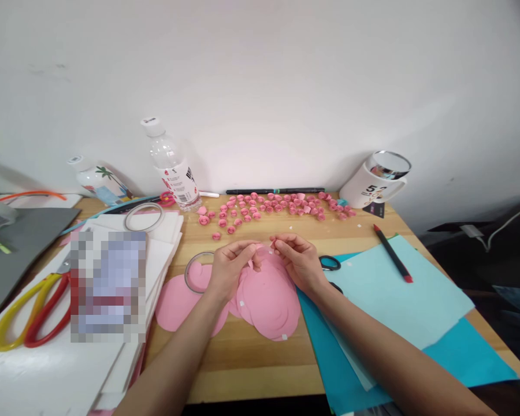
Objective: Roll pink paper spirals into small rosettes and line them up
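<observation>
My left hand (pixel 234 267) is closed in a pinch on a pink paper strip (pixel 257 261) above a pile of pink paper circles (pixel 271 300). Close beside it, my right hand (pixel 300 260) pinches too, with a small bit of pink paper at its fingertips; whether both ends belong to one strip I cannot tell. A clear roll of tape (pixel 187 276) lies on more pink paper by my left wrist. Black-handled scissors (pixel 330 263) are partly hidden by my right wrist. Many small rolled pink paper roses (pixel 268 204) are spread beyond my hands.
A water bottle (pixel 173 167), a smaller bottle (pixel 101 180) and a white mug (pixel 372 182) stand along the wall. Red-and-yellow scissors (pixel 34 315) lie on white papers (pixel 39 375) at left. A dark pencil (pixel 392 253) rests on light blue paper (pixel 416 306) at right.
</observation>
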Motion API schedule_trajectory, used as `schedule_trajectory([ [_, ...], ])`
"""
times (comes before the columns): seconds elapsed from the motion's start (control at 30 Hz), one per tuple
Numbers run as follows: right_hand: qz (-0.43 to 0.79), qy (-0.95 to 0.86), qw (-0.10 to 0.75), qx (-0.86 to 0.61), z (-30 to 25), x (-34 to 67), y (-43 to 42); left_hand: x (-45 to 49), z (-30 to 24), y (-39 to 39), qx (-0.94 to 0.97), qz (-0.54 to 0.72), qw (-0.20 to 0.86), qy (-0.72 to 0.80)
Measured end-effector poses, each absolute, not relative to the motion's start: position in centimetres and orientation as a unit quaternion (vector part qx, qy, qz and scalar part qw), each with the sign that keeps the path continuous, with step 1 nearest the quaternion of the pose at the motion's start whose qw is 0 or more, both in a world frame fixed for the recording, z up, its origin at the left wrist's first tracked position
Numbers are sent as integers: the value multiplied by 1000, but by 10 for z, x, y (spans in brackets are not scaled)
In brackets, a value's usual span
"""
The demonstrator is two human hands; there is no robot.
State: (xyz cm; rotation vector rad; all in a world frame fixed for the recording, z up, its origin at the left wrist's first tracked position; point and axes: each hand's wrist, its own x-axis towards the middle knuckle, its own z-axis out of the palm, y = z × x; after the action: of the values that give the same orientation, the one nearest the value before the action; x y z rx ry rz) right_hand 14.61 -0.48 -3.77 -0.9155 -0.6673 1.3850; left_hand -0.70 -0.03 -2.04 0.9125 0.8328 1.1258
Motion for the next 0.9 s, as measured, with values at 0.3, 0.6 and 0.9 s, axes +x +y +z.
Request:
schedule_trajectory([
  [0.3,597,-301,619,-412,-42,149,-5,-7,-22,-1,432,502,631,404],
  [0.6,608,-296,616,-404,-40,147,-5,-5,-19,-1,409,506,643,405],
  [0.9,615,-286,614,-404,-36,146,-6,-5,-21,0,379,506,667,395],
])
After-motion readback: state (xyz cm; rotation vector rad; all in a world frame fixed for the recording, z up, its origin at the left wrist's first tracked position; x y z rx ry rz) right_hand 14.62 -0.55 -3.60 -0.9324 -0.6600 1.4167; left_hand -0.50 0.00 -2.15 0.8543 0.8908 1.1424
